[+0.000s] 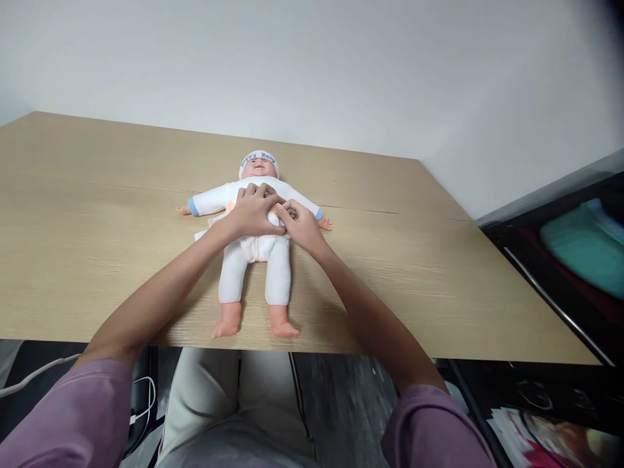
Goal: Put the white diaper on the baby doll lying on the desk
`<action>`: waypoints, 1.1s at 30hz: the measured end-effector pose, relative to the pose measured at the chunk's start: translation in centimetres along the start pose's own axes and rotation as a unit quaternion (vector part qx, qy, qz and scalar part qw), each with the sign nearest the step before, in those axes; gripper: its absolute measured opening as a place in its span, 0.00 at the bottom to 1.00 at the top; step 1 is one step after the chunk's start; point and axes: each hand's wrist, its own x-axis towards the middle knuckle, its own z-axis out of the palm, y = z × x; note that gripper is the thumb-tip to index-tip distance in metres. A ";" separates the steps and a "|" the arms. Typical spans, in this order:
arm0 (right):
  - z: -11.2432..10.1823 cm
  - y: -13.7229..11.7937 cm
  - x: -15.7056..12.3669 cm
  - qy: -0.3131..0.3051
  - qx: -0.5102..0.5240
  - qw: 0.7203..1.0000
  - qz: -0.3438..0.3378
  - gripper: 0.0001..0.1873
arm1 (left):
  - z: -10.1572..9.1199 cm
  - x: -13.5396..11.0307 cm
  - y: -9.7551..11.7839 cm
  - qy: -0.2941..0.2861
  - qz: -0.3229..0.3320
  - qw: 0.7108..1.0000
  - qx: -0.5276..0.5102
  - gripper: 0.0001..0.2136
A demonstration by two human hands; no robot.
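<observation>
A baby doll (231,276) in white clothes with blue cuffs lies on its back, its feet toward me. Its white cap bears blue lettering. Around its hips is a white diaper (258,248), and a loose white flap shows at its left side. My left hand (256,211) rests across the doll's belly with the thumb stretched apart from the fingers, over the diaper's upper part. Beside it, my right hand (299,224) has its fingers pinched together at the diaper's upper right edge. The hands hide the diaper's waist and what exactly lies in the pinch.
The doll lies on a wooden table (390,273) near its front edge, with a pale wall (312,71) behind. A dark unit holding a teal item (587,244) stands at the right. A white cable (41,372) runs below the table at the left.
</observation>
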 end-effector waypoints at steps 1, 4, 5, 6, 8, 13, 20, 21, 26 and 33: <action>0.0 -0.1 -0.5 0.021 -0.013 1.000 -0.014 0.26 | -0.1 -0.1 0.1 -0.001 -0.001 1.000 -0.002 0.32; -0.1 -0.2 -2.6 0.078 -0.063 0.991 -0.089 0.24 | -0.2 -0.2 0.2 -0.004 -0.006 1.000 -0.009 0.32; -0.1 -0.2 -3.4 0.078 -0.071 0.987 -0.118 0.24 | -0.1 -0.2 0.2 -0.006 -0.006 1.000 -0.010 0.33; 0.0 -0.1 -4.1 0.069 -0.074 0.984 -0.144 0.25 | -0.1 -0.1 0.1 -0.009 -0.006 1.000 -0.010 0.34; 0.2 0.2 -5.1 0.041 -0.084 0.979 -0.183 0.28 | -0.1 0.0 0.0 -0.016 -0.007 1.000 -0.008 0.36; 0.0 0.9 -5.4 0.011 -0.119 0.974 -0.193 0.34 | -1.2 0.0 -0.3 -0.038 -0.010 0.997 -0.062 0.39; -0.6 1.1 -5.4 -0.001 -0.155 0.968 -0.195 0.35 | -2.5 -5.2 -4.6 0.073 -0.008 0.979 -0.189 0.28; -0.5 1.0 -5.5 0.005 -0.160 0.967 -0.197 0.35 | -2.4 -6.3 -5.7 0.081 -0.026 0.982 -0.171 0.27; 0.4 -1.6 -4.5 0.072 -0.173 0.964 -0.188 0.32 | -1.4 -10.7 -10.5 0.066 -0.085 0.988 -0.108 0.25; 3.1 -7.1 0.3 0.004 -0.208 0.952 -0.225 0.20 | -1.4 -11.7 -10.4 0.035 -0.149 0.988 -0.006 0.21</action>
